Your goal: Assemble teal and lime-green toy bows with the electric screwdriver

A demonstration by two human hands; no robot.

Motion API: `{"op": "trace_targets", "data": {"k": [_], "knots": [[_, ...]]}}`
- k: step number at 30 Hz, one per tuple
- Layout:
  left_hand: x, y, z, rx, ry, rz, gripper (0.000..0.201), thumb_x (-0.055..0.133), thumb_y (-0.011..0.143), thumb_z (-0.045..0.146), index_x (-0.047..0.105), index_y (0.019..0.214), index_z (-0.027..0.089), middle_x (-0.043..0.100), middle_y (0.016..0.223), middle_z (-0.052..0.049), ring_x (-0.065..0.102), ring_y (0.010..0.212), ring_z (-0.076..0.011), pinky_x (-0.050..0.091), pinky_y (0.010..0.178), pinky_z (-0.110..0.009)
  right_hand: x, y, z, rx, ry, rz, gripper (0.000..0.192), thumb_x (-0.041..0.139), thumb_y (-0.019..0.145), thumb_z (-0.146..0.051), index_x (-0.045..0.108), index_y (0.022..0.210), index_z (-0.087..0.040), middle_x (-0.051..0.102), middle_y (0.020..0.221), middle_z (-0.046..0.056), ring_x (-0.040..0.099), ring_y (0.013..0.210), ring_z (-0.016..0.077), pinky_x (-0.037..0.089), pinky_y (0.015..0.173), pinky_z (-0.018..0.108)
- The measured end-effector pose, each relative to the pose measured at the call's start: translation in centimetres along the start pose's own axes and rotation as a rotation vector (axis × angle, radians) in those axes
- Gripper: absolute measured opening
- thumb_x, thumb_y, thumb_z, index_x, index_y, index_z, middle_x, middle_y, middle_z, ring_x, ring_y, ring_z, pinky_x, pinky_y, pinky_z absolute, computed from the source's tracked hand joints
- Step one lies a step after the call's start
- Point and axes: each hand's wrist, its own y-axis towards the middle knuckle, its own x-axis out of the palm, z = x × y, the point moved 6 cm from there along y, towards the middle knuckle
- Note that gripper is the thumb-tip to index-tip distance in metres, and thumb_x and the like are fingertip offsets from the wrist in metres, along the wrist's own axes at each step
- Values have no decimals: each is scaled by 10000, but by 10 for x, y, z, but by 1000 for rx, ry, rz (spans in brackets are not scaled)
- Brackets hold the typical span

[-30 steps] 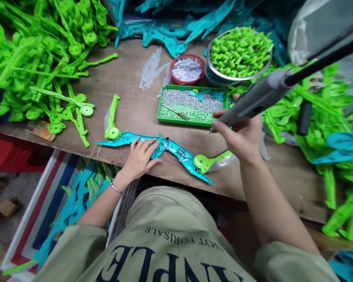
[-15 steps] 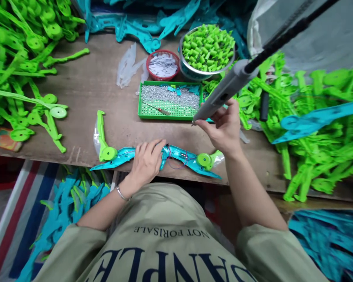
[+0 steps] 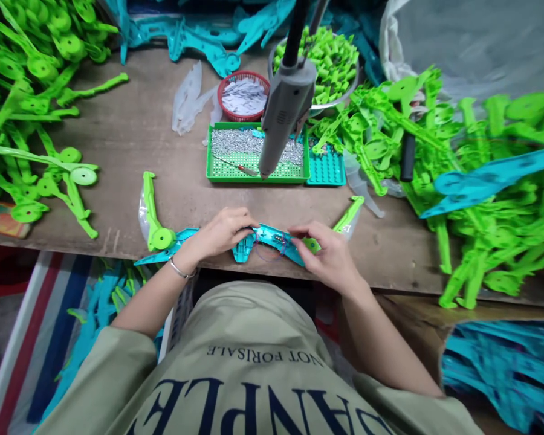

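A teal plastic bow-shaped toy body point(image 3: 265, 240) with green limbs at both ends lies along the near edge of the wooden bench point(image 3: 163, 151); thin wires show at its middle. My left hand point(image 3: 220, 232) rests on its centre-left part, fingers curled over it. My right hand point(image 3: 329, 257) grips its right part near the green round joint point(image 3: 312, 244). A grey electric screwdriver point(image 3: 285, 115) hangs free on its cable above the green screw tray point(image 3: 254, 154), held by neither hand.
Heaps of green plastic parts point(image 3: 31, 96) lie at the left and right point(image 3: 480, 181). A red basket point(image 3: 243, 95), a metal bowl of green pieces point(image 3: 326, 60) and teal parts point(image 3: 199, 36) sit at the back. More teal parts lie below the bench point(image 3: 104, 302).
My right hand has let go of the screwdriver, which swung up to hang over the tray. That hand came down onto the right part of the toy. The left hand stayed.
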Motion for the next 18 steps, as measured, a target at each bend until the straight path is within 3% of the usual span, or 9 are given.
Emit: {"op": "trace_targets", "data": {"k": [7, 12, 18], "knots": [[-9, -25, 6, -15, -3, 127, 220, 509, 1038, 196, 685, 1166, 163, 673, 984, -70, 656, 919, -177, 538, 833, -319, 13, -10, 5, 33, -9, 9, 163, 597, 934, -177, 716, 1024, -242, 765, 912, 61, 719, 844, 228, 577, 753, 384], [-12, -46, 19, -51, 26, 290, 189, 546, 1032, 196, 667, 1175, 173, 651, 941, -41, 647, 835, -144, 532, 741, -274, 25, -7, 9, 49, -14, 34, 130, 644, 956, -260, 766, 1003, -261, 768, 865, 54, 714, 803, 226, 567, 740, 384], [-1, -62, 31, -155, 240, 410, 176, 531, 1017, 176, 675, 1118, 163, 645, 880, -43, 646, 801, -173, 527, 728, -301, 34, 3, 17, 107, -132, 29, 162, 635, 951, -290, 790, 937, -243, 738, 785, 59, 688, 720, 222, 534, 679, 362]]}}
